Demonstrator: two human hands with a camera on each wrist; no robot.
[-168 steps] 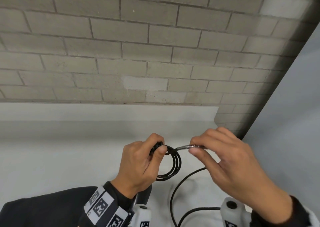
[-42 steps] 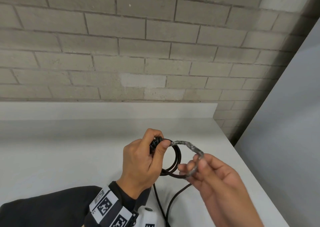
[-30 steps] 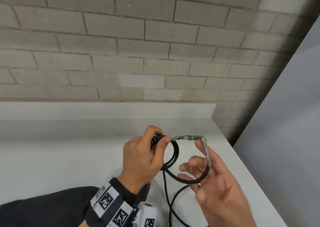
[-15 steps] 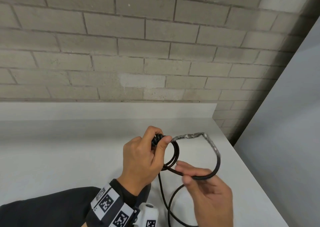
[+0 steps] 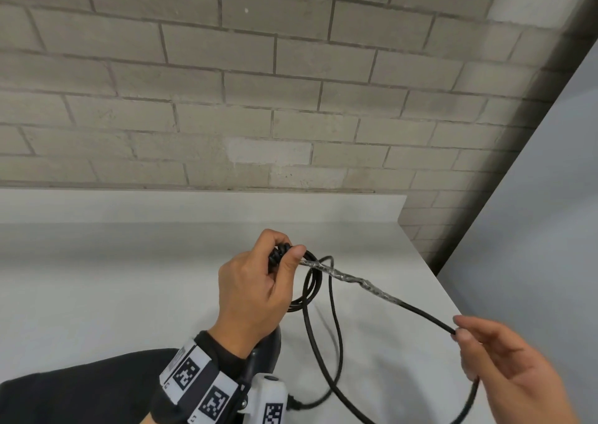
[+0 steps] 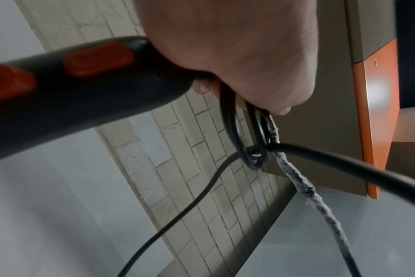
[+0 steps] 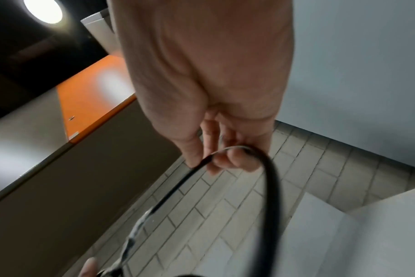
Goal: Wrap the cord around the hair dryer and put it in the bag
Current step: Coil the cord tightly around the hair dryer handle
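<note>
The cord looks light and springy, so the left hand clamps its coils against the hair dryer while the right hand pinches the free length.

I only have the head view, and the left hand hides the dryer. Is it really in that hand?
Observer: Yes; the left wrist view shows the left hand gripping the hair dryer handle's end together with the cord loops.
Operator: Switches covered?
Observer: No; two orange switches sit clear of the fingers.
Operator: Right hand's hold?
Observer: The right hand pinches the cord between thumb and fingers, bending it sharply.
</note>
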